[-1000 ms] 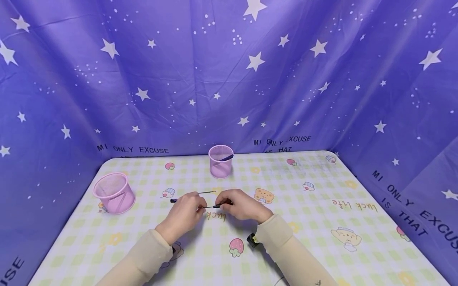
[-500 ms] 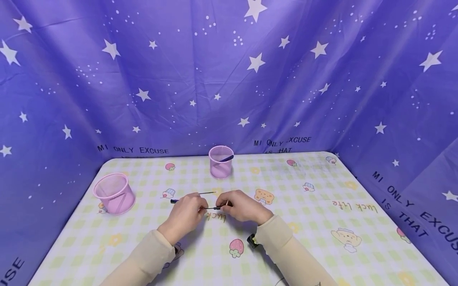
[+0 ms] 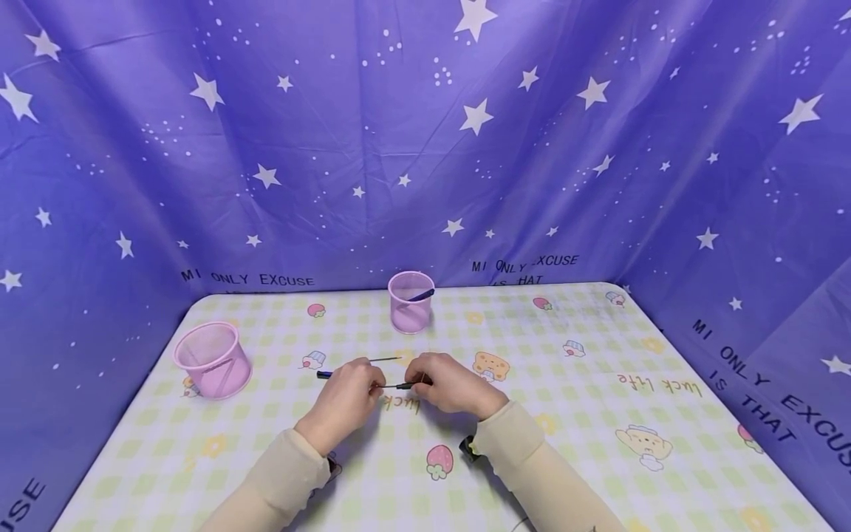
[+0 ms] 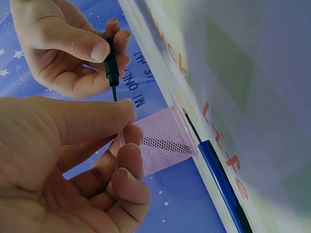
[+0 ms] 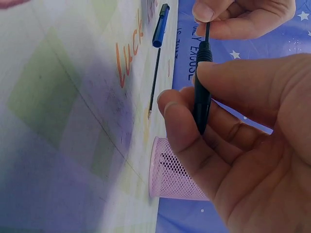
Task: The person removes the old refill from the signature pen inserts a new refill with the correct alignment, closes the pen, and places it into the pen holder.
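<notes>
My left hand (image 3: 346, 391) pinches a thin pen refill (image 4: 115, 93) between thumb and fingertips. The refill's far end enters a black pen tip section (image 5: 202, 99), pointed at its other end, which my right hand (image 3: 448, 384) pinches between thumb and fingers. The two hands face each other over the middle of the table. Beyond the left hand, a blue pen barrel (image 4: 221, 179) with a dark clip end lies on the cloth, mostly hidden by that hand in the head view. A second refill (image 5: 154, 82) lies by the barrel's open end, its metal tip pointing away from it.
A pink mesh cup (image 3: 410, 314) holding a dark blue pen (image 3: 421, 295) stands at the back middle. Another pink mesh cup (image 3: 216, 369) stands at the left. A checked cloth (image 3: 565, 473) covers the table, and a purple star curtain (image 3: 412, 148) hangs behind it.
My left wrist and sleeve have shifted slightly to the right. Both hands keep their pinch on the refill and the black tip section, and the things on the table lie as before.
</notes>
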Tool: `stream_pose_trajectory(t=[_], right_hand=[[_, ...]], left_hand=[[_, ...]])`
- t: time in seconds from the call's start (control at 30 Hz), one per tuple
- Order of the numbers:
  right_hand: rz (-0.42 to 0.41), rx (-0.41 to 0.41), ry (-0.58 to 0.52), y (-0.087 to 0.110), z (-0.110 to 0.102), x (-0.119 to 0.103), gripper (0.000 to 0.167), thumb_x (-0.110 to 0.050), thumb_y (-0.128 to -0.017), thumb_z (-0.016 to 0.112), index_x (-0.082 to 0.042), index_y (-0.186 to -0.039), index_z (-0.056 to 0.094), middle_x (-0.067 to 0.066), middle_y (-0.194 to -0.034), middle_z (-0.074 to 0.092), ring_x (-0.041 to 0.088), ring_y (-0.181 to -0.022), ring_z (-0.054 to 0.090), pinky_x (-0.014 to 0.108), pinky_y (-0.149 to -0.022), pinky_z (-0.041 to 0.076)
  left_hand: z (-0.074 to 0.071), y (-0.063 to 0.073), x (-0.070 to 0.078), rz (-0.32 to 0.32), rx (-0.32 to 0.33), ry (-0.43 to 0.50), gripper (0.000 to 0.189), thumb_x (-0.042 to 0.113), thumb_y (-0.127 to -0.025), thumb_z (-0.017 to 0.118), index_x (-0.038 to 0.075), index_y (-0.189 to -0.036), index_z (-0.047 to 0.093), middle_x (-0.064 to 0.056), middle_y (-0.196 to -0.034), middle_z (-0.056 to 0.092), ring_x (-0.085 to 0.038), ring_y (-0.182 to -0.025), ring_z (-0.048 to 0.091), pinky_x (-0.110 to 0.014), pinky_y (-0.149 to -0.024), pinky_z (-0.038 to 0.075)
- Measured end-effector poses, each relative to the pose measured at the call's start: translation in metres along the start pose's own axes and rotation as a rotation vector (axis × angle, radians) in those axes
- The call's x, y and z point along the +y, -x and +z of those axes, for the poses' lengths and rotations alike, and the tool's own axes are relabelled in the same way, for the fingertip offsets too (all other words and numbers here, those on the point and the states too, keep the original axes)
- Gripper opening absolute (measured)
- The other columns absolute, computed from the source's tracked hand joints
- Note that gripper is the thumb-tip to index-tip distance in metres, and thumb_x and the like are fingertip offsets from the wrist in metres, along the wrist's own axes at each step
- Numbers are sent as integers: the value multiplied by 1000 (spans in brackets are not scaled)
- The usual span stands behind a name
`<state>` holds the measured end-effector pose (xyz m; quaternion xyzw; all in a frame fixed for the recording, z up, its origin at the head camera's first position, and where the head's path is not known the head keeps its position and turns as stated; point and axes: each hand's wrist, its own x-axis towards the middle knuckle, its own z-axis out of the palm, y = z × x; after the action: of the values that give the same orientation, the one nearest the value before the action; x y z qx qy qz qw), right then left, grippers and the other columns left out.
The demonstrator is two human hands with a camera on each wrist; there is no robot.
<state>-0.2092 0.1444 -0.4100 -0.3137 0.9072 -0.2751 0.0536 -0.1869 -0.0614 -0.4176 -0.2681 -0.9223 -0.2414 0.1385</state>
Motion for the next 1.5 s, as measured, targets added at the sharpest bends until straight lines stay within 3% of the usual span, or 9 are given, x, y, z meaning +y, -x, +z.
stream_pose_trajectory(t=[1.03, 1.5], right_hand=[[13, -12, 17, 0, 0, -3, 11, -6, -90, 63, -15, -93, 68, -8, -86, 60, 6, -76, 53, 24, -71, 47], [2, 1, 27, -1, -1, -3, 12, -5, -91, 62, -14, -93, 69, -7, -86, 61, 6, -76, 54, 24, -72, 47]], left_hand=[[3, 1, -4, -12, 37, 8, 15, -3, -75, 73, 12, -74, 72, 6, -72, 58, -10, -67, 54, -26, -62, 46], [4, 2, -4, -47, 36, 34, 13, -1, -75, 75, 10, -81, 72, 3, -77, 59, -10, -69, 55, -27, -62, 47]])
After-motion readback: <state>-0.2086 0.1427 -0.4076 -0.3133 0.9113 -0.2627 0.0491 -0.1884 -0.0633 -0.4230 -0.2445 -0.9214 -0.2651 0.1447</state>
